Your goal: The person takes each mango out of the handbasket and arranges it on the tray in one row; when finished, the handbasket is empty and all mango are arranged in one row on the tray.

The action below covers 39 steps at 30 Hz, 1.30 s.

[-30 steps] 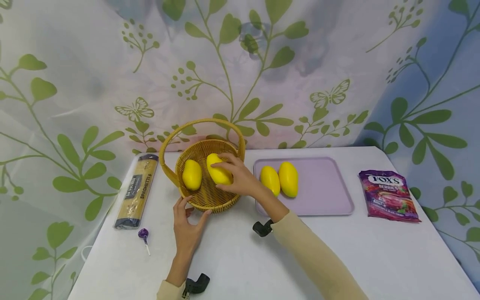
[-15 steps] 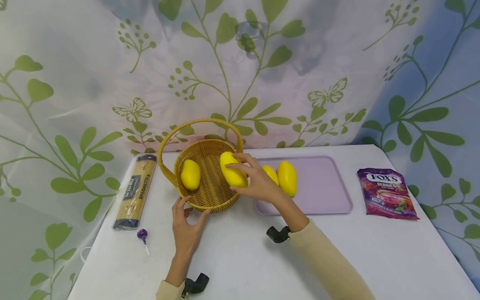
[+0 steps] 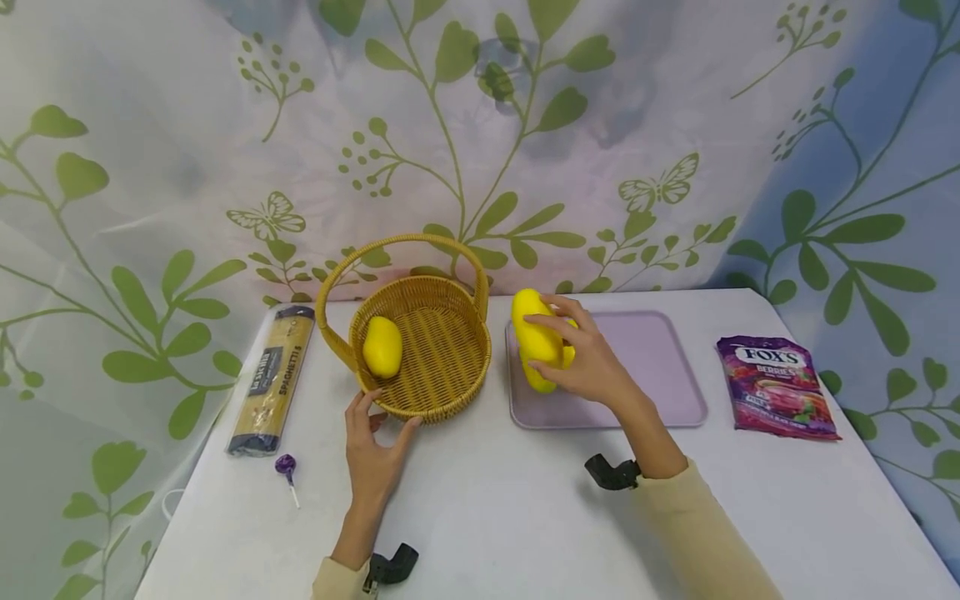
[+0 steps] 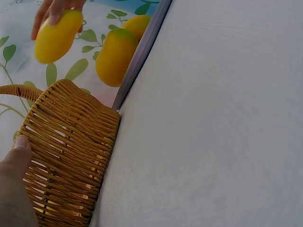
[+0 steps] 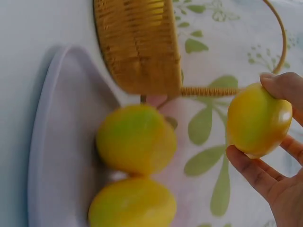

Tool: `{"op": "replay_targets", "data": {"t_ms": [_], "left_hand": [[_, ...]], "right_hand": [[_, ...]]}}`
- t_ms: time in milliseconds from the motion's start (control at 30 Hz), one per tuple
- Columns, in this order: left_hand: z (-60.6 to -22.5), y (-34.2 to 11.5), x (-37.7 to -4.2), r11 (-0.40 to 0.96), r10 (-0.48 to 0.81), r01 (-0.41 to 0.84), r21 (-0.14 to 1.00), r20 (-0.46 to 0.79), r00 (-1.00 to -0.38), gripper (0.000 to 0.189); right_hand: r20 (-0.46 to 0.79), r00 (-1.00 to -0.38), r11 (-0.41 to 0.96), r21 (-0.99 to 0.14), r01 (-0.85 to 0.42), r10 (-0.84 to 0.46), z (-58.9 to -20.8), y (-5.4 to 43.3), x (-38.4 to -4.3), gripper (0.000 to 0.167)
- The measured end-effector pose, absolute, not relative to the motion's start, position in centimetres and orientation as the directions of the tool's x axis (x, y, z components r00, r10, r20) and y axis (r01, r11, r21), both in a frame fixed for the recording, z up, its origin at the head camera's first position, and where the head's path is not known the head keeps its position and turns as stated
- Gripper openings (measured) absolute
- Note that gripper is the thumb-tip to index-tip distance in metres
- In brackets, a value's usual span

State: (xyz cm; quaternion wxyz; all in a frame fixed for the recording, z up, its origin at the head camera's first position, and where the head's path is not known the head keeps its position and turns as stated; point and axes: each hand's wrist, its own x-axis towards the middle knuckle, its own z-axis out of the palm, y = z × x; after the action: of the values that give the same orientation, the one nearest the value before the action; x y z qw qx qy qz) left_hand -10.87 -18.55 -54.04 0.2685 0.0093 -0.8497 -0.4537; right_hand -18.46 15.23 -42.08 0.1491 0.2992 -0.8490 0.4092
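In the head view my right hand (image 3: 588, 354) holds a yellow mango (image 3: 534, 337) over the left end of a lilac tray (image 3: 645, 400). Thumb and fingers pinch its sides, clear of the surface in the right wrist view. Two more mangoes, largely hidden behind that hand in the head view, lie on the tray; the right wrist view shows one mango (image 5: 135, 139) beside another mango (image 5: 135, 203). My left hand (image 3: 375, 458) grips the front rim of a wicker basket (image 3: 442, 367), its thumb against the weave. Inside the basket, at the left, lies one mango (image 3: 382, 347).
Left of the basket lies a spaghetti pack (image 3: 272, 379), with a purple lollipop (image 3: 287, 475) in front of it. A purple Fox's candy bag (image 3: 776, 387) is right of the tray. A leaf-patterned curtain (image 3: 480, 167) hangs behind the white table (image 3: 495, 517).
My right hand has lifted a mango out of the basket and carried it right, over the tray. The left hand has stayed at the basket's rim.
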Motion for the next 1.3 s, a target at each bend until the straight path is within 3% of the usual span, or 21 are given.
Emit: {"op": "replay_targets", "data": {"t_ms": [233,600,1300], "left_hand": [[-53.9,-18.5,-11.0,0.615,-0.251,0.245,0.749,0.481,-0.840,0.073],[-54.0,-18.5,-11.0,0.611,-0.253,0.242,0.754,0.475,-0.843,0.074],[-54.0,-18.5,-11.0,0.587,-0.248,0.256,0.768,0.471,-0.846,0.073]], "right_hand": [[0.470,-0.842,0.553,-0.641,-0.532,-0.265,-43.3,19.7,-18.4,0.060],[0.440,-0.885,0.636,-0.643,-0.427,-0.150,-46.3,24.5,-17.7,0.061],[0.398,-0.896,0.671,-0.613,-0.418,-0.195,-49.8,25.6,-18.3,0.061]]}}
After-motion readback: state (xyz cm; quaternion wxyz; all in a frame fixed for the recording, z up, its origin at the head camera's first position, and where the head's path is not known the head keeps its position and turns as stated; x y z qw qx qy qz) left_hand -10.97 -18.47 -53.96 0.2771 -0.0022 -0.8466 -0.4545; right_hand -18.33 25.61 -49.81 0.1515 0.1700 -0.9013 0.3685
